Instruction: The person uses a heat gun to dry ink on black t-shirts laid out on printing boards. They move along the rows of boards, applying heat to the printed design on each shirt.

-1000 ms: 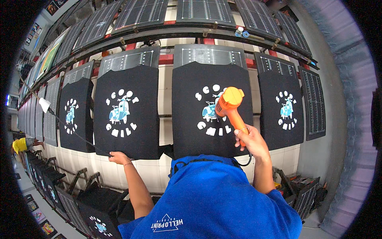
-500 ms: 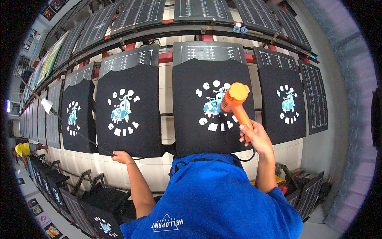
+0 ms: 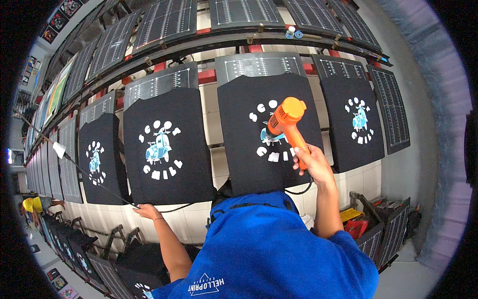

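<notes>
My right hand is closed round the handle of an orange hair dryer. Its dark nozzle points down and left over a black T-shirt laid on a board in front of me. The dryer hides part of the blue and white scooter print with white lettering around it. Whether the nozzle touches the cloth, I cannot tell. Out to the left, my left hand is closed on the black power cord, just below the near edge of another printed black T-shirt.
More printed shirts lie on boards to the left and right. Behind them, a dark rail carries a small bottle and a blue tape roll. The cord passes a white cone-shaped fitting. A person in yellow bends at far left.
The dryer has shifted left across the print, so the lettering at upper right is more covered. My left hand still grips the cord. The whole view has turned slightly.
</notes>
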Demonstrator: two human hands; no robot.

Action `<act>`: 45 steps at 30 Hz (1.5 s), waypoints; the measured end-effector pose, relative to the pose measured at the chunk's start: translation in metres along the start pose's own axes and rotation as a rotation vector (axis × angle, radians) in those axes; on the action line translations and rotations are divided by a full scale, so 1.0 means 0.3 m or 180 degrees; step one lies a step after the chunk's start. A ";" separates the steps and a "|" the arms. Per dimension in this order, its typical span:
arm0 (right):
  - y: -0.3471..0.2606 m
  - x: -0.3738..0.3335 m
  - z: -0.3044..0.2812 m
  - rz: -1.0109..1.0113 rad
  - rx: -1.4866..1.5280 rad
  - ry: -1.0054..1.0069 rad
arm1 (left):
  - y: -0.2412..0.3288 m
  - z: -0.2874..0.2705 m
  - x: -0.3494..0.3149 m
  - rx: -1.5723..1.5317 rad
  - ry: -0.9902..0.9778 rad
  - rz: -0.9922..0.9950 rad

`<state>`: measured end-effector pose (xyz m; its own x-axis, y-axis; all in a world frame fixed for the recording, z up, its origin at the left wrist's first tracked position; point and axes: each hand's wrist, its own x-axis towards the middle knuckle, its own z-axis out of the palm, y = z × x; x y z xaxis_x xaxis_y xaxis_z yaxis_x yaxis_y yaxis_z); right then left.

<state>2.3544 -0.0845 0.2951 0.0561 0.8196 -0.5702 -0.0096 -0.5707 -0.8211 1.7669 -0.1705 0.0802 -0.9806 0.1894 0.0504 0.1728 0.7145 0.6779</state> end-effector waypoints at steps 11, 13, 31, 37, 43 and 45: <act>-0.026 0.035 0.162 -0.0258 -0.0113 0.0369 | -0.114 0.040 0.247 0.0454 0.0150 0.0659; -0.035 0.031 0.154 -0.0217 0.0006 0.0356 | -0.127 0.061 0.261 0.0401 0.0020 0.0585; -0.005 -0.006 0.196 -0.0058 -0.0225 0.0458 | -0.015 0.072 0.170 0.0009 -0.0039 -0.0066; -0.016 -0.013 0.231 0.0010 -0.0320 0.0391 | -0.031 0.073 0.180 -0.0014 -0.0067 0.0065; -0.009 -0.033 0.218 -0.0013 -0.0310 0.0285 | -0.033 0.078 0.182 0.0021 0.0030 0.0016; -0.003 -0.042 0.220 -0.0027 -0.0299 0.0261 | -0.033 0.076 0.185 0.0096 0.0025 -0.0013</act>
<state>2.2879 -0.0908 0.3014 0.1373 0.8197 -0.5561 0.0847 -0.5691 -0.8179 1.7128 -0.1516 0.0594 -0.9820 0.1812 0.0536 0.1714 0.7352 0.6558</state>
